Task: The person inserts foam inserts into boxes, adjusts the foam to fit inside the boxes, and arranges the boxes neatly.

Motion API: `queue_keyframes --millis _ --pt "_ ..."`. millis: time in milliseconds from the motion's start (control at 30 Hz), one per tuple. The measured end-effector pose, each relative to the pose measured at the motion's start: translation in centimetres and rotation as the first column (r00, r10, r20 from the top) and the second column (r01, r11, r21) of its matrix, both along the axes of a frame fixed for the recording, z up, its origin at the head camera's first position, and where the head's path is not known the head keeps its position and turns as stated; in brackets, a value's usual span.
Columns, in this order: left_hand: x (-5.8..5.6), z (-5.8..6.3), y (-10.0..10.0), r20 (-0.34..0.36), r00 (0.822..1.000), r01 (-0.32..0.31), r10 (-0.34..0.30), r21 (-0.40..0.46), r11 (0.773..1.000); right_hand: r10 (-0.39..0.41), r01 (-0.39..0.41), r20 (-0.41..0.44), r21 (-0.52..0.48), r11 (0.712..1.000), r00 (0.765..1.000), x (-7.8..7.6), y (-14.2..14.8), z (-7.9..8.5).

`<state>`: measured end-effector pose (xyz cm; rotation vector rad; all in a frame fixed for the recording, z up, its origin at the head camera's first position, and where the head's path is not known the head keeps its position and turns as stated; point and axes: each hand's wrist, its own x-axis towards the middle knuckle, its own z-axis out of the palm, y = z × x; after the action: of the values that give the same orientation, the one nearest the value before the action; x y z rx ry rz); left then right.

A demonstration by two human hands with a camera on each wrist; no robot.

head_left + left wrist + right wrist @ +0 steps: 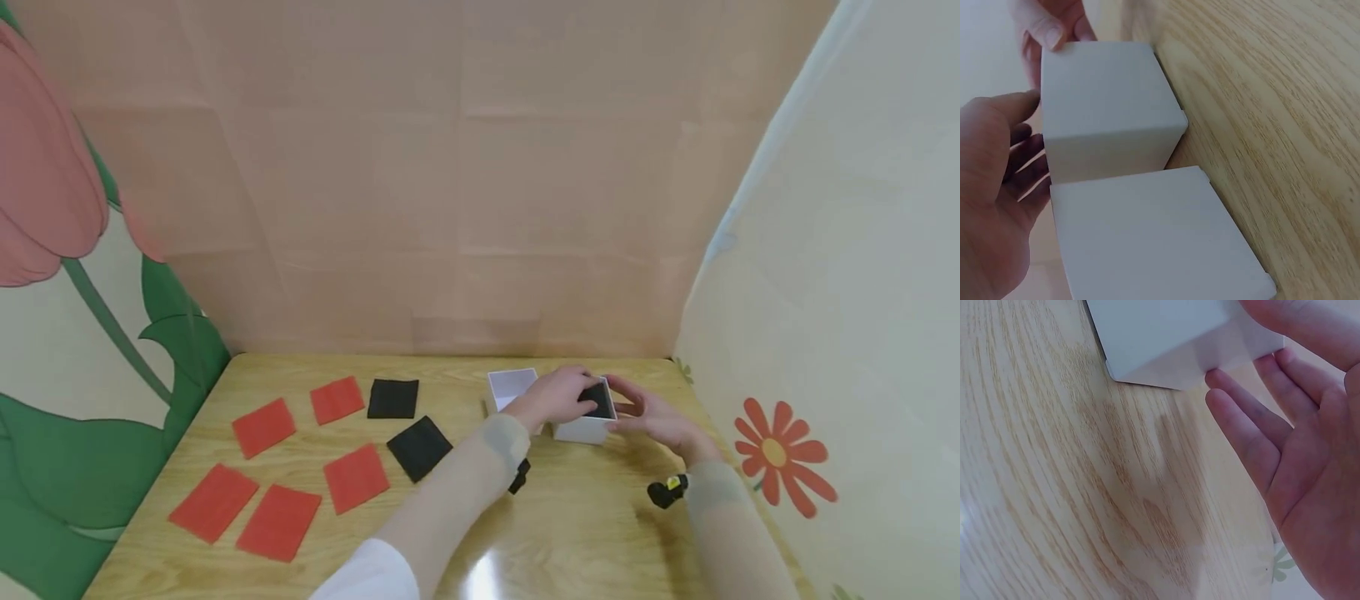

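Note:
Two white boxes stand side by side, their tops uncovered. Inside the right-hand white box (580, 431) lies a black square (601, 400), with its surface showing near the rim. My left hand (557, 395) reaches over this box from the left, fingers and thumb spread at the opening over the black square; in the left wrist view its fingertips are partly hidden behind the box wall. My right hand (660, 419) holds the same box from the right, thumb at the near corner and fingers along the side. The left-hand white box (512, 384) sits partly behind my left hand.
Several red squares (279, 522) lie flat and spread over the left of the wooden table (570, 533). Two black squares (420, 448) lie nearer the middle, left of the boxes. A backdrop wall (465, 208) rises behind the table, and a flowered sheet (840, 333) hangs on the right.

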<state>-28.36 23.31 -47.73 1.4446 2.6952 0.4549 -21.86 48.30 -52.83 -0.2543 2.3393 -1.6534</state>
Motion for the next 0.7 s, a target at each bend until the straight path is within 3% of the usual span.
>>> queue_keyframes --millis 300,533,700 --pt "0.5 -1.0 -3.3 0.044 0.999 -0.021 0.015 0.157 0.987 -0.012 0.012 -0.015 0.050 0.999 1.000 0.3 0.3 -0.3" --pt "0.8 -0.4 -5.6 0.079 0.997 -0.020 0.001 0.231 0.973 -0.015 0.016 -0.021 0.033 0.999 1.000 0.1 0.4 -0.5" --pt "0.7 -0.5 -7.5 0.091 0.996 -0.023 -0.006 0.312 0.950 -0.013 0.013 -0.018 0.016 1.000 1.000 -0.1 0.2 -0.4"
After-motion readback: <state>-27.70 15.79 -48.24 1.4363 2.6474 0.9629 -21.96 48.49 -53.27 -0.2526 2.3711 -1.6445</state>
